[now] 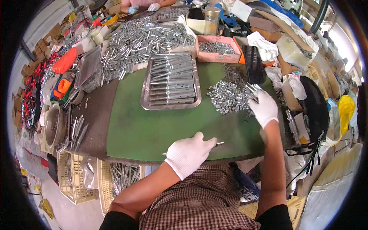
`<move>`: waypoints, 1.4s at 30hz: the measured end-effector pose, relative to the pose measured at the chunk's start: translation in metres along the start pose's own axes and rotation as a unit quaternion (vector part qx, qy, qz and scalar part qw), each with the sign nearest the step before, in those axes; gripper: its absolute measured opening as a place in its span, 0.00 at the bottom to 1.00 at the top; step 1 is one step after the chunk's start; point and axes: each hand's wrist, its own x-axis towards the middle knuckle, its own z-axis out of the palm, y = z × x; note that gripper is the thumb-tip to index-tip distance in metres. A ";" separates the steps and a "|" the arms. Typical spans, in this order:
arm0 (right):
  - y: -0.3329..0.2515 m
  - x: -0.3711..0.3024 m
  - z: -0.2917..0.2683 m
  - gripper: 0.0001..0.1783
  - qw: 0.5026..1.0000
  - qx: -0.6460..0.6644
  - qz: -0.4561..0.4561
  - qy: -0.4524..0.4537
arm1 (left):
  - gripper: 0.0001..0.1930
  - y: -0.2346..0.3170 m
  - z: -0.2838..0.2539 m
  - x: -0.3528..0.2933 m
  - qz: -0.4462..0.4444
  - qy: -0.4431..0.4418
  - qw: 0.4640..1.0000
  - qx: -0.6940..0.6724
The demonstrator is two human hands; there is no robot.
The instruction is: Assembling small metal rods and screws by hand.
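My left hand [190, 153], in a white knit glove, is closed around a thin metal rod [219, 143] near the front edge of the green mat [130, 130]. The rod's ends stick out on both sides of the fist. My right hand [263, 108], gloved likewise, is at the right side of a pile of small shiny metal parts [228, 97]. Its fingers are closed on slim metal pieces [253, 88] that point away from me; their exact kind is unclear. Beyond my left hand lies a metal tray [144, 100] with several metal rods in a neat stack.
A large heap of metal rods [138, 42] covers the table's far side. Behind the small parts stand a pink box [218, 57] and a black tray [253, 65]. Loose rods [78, 132] and a bowl [55, 124] lie at left. Another person's gloved hands [143, 8] show at the far edge.
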 end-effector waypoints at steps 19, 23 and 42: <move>-0.075 -0.095 -0.014 0.09 0.959 0.148 -0.156 -0.184 | 0.13 -0.005 0.002 -0.001 -0.019 -0.020 0.999 -0.018; -0.062 -0.092 -0.008 0.09 0.952 0.182 -0.172 -0.178 | 0.12 -0.007 0.003 -0.005 0.007 -0.003 0.999 -0.037; -0.062 -0.076 -0.006 0.06 0.985 0.140 -0.058 -0.086 | 0.11 0.001 0.004 -0.004 -0.022 -0.011 0.999 -0.041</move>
